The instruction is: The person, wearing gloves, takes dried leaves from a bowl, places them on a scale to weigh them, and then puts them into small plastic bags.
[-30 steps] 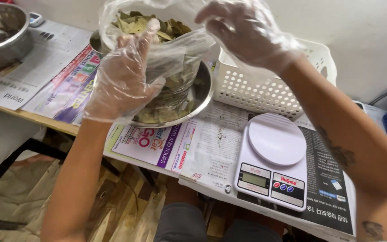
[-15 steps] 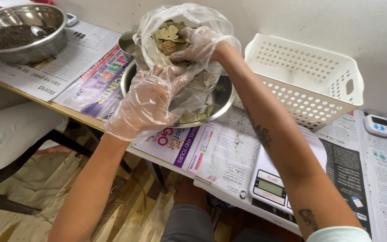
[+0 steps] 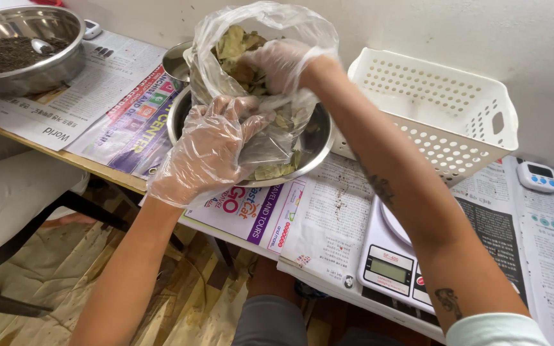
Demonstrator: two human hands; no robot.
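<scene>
Head view: left hand point(image 3: 209, 144) clamps the plastic bag point(image 3: 261, 83) from below; right hand point(image 3: 277, 64) reaches inside, fingers curled on leaves point(image 3: 235, 45).

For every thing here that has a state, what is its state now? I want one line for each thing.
Clear plastic bag: open at the top, with dried leaves inside.
Left hand: gloved, gripping the bag from outside.
Right hand: gloved, pushed inside the bag among the leaves.
Steel bowl: under the bag, a few leaves in it.
White basket: tilted toward the wall.
Kitchen scale: display blank.
Large steel bowl: holds a dark material and a spoon.
</scene>
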